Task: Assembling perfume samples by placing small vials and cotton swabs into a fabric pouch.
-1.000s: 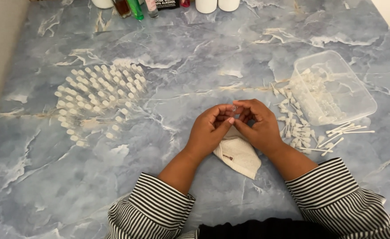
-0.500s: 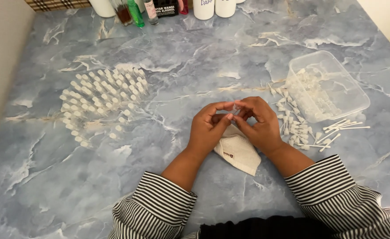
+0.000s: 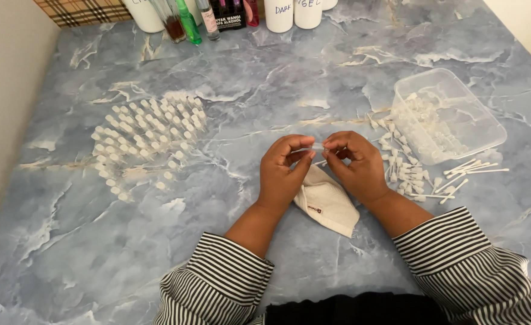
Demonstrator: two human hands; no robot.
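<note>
My left hand (image 3: 285, 171) and my right hand (image 3: 354, 165) meet fingertip to fingertip over the blue marble table (image 3: 265, 90). Together they pinch one small clear vial (image 3: 318, 146) held sideways between them. A folded white cloth (image 3: 327, 201) lies on the table just below and between my wrists. Both forearms wear black-and-white striped sleeves.
Several small clear vials (image 3: 145, 141) stand in rows at the left. A clear plastic tub (image 3: 447, 114) with more small parts sits at the right, with loose vials (image 3: 405, 174) and thin white sticks (image 3: 467, 171) scattered beside it. Bottles (image 3: 188, 21) and white jars (image 3: 279, 13) line the far edge.
My hands stay together on the small vial; the fingers have shifted slightly. The view has tilted, so everything sits a little lower in frame.
</note>
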